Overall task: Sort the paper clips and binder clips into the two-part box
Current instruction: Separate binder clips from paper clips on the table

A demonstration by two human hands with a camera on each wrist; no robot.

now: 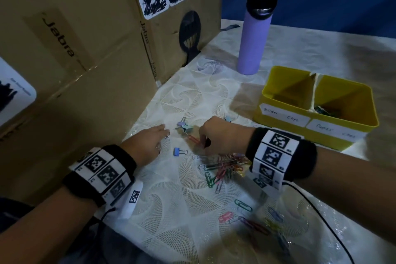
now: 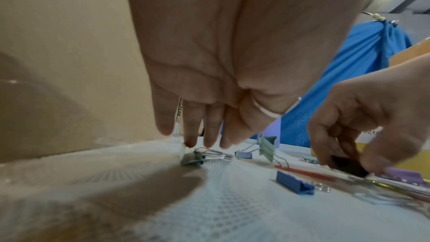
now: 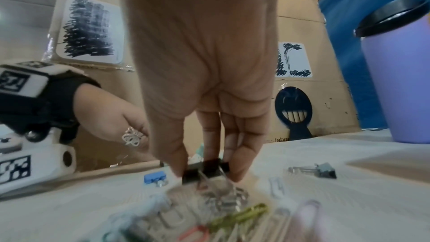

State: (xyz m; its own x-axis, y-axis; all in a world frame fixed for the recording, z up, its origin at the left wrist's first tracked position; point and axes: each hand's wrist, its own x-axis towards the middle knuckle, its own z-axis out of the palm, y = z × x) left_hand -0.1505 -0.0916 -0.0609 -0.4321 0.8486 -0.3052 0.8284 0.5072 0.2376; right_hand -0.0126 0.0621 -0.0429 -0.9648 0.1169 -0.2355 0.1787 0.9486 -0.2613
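On the bench, spread with a cream lace-patterned cloth under clear plastic, I see my right hand pinching a black binder clip between thumb and fingertips, right at the cloth surface, beside a tangled heap of coloured wire paper clips. My left hand lies with straight fingers, their tips touching a grey-green binder clip with flat-folded wire handles; it grasps nothing. Between the two hands lies a small blue binder clip, and just beyond it a mint and lilac cluster of binder clips. More paper clips are scattered toward the near edge, blurred.

Toward the right edge sits the yellow two-part box, a plastic rectangle with a cardboard divider. Handwritten white labels on its near wall read "Binder Clips" on the left part and "Paper Clips" on the right. A few paper clips lie in the right part; I cannot tell what the left part holds.

Behind the box, toward the far edge, stands a matte lilac cylindrical bottle with a black cap. Along the left edge rise brown corrugated cardboard cartons taped with "Jabra" tape and bearing white rounded labels scribbled over in black marker
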